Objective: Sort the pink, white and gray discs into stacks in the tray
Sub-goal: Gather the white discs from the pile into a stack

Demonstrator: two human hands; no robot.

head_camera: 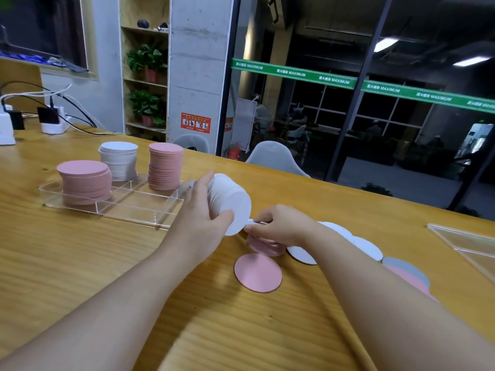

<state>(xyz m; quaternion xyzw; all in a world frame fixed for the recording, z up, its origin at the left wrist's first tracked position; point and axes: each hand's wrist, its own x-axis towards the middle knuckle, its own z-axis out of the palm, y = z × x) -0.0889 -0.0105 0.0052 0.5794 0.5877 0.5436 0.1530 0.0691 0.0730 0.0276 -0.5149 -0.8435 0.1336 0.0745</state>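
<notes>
My left hand grips a thick bundle of white discs held on edge above the table. My right hand pinches a single white disc right beside that bundle, over a small pile of pink discs. One pink disc lies flat in front of the pile. More white discs, a gray disc and pink ones trail to the right, partly hidden by my right forearm. The clear tray at the left holds two pink stacks and a white stack.
A second clear tray lies at the right edge of the wooden table. Power strips and cables sit at the far left. White chairs stand behind the table's far edge, before a glass wall.
</notes>
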